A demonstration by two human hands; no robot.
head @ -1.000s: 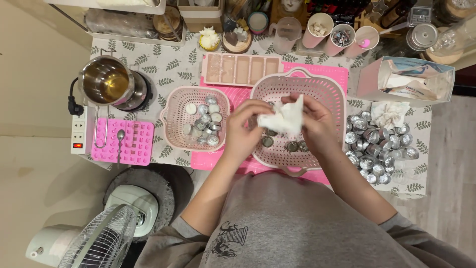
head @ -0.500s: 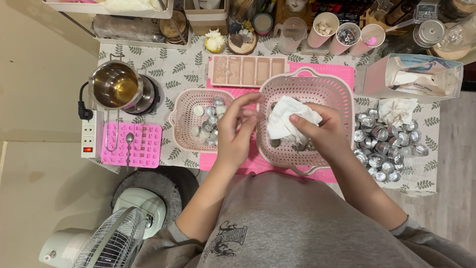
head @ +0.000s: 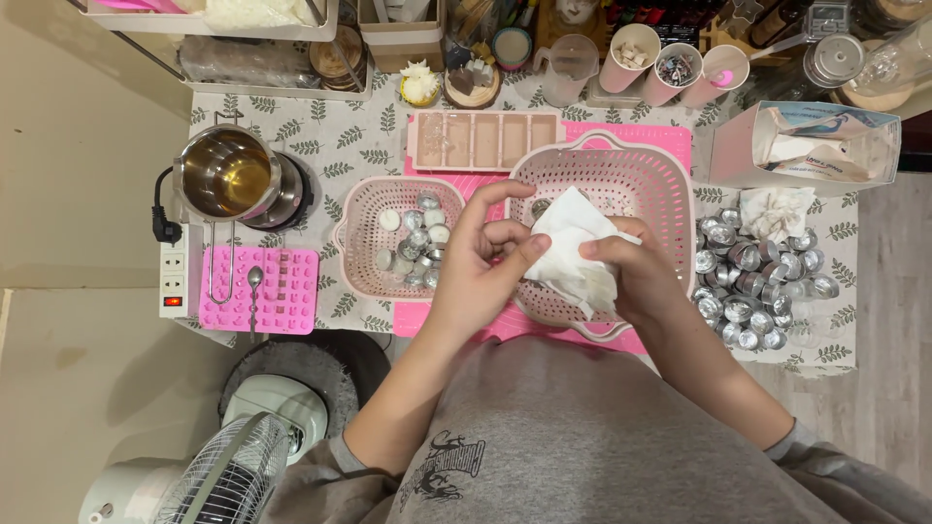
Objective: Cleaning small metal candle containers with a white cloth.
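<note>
Left hand (head: pixel 485 254), right hand (head: pixel 636 277) both grip white tissue (head: pixel 573 254) over large pink basket (head: pixel 652 184).

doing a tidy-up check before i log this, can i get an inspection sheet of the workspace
surface: leaf-print white tablecloth, pink mats on it
job's things: crumpled white paper tissue held over large pink perforated plastic basket; smaller pink perforated basket holds small round metal cups
clutter: loose heap of silver metal cups, pink silicone mould, steel pot of amber liquid, open white paper box, pink paper cups
fingers: left hand pinches the tissue edge; right hand grips the tissue
cables: black plug above a white power strip
surroundings: white electric fan on the floor
</note>
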